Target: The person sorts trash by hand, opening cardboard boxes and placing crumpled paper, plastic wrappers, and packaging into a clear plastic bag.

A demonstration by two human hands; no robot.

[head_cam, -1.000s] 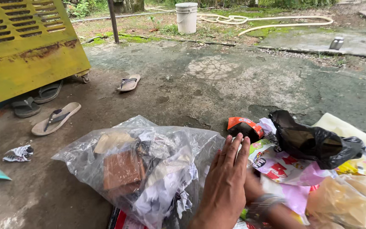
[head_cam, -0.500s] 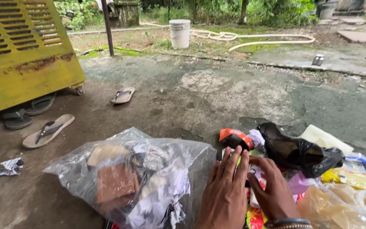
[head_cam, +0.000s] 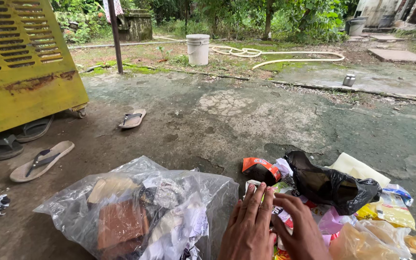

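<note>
Both open hands, left hand (head_cam: 249, 228) and right hand (head_cam: 298, 231), press flat on wrappers (head_cam: 285, 217), nothing in either grip.

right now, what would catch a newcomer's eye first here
First, the clear plastic bag stuffed with paper and cardboard scraps on the concrete at lower left, and both hands, left hand and right hand, pressed on the colourful pile of wrappers beside it. Then the crumpled black plastic bag atop that pile, and the rusty yellow slatted metal cabinet at upper left.
</note>
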